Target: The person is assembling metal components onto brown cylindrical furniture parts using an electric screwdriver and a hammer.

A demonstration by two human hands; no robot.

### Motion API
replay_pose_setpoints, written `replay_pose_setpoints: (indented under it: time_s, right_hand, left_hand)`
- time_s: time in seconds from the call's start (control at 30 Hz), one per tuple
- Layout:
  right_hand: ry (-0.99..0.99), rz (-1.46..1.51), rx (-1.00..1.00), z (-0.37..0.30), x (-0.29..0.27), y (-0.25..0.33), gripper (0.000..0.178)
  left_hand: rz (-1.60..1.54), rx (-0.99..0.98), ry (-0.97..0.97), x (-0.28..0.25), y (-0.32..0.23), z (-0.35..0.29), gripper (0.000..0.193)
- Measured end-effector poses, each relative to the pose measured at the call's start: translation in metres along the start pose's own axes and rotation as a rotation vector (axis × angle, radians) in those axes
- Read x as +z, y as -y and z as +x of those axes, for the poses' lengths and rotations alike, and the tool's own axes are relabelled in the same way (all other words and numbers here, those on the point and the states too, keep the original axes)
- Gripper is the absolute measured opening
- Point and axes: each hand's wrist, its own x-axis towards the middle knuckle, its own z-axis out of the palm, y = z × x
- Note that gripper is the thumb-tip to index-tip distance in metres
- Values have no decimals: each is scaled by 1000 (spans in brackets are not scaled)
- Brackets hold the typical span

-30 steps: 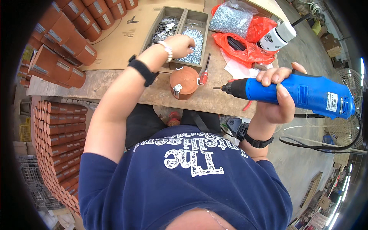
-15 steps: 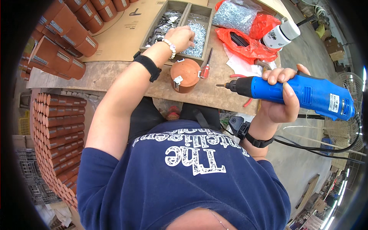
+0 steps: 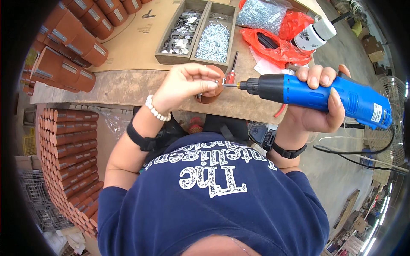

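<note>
Left hand (image 3: pixel 188 83): one, thumb and fingertips pinched beside the bit (image 3: pixel 232 85); cannot tell what, if anything, is between them.
Right hand (image 3: pixel 314 119): one, wrapped around the power driver (image 3: pixel 301 94).
Power driver: one, blue with a black nose, bit pointing left.
Container (image 3: pixel 208 98): one at the hands, on the bench (image 3: pixel 119 87) near its front edge, partly hidden by the left hand; round, terracotta-brown, metal fitting by the bit.
Screwdriver (image 3: pixel 231 77): one, red-handled, just beside the container.
Wooden trays (image 3: pixel 172 59): two, side by side; flat metal pieces (image 3: pixel 186 30) left, screws (image 3: pixel 213 45) right.
Clear bag (image 3: pixel 261 19): one, filled with small metal parts.
Bottle (image 3: pixel 307 39): one, white.
Stacked containers (image 3: pixel 74 141): at far left, too many to count.
</note>
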Motion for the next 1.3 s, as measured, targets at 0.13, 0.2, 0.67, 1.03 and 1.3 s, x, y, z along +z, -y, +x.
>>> replay_pose_setpoints:
  time_s: [0.13,0.2,0.67,1.03,1.3]
  right_hand:
    - [37,14,29,1,4,-5,46]
    - [36,9,25,0,5,-6,46]
    - [116,-52,29,-4,12,-13,51]
    - [181,6,54,-1,14,-5,55]
    - [138,18,38,-1,-7,-1,54]
  left_hand:
    - [-161,-88,5,-1,12,-10,13]
    - [-203,-82,8,-2,17,-10,12]
    - [-112,-70,-3,2,23,-16,10]
    - [111,53,97,16,20,-17,9]
    - [664,560,-98,10,19,-4,21]
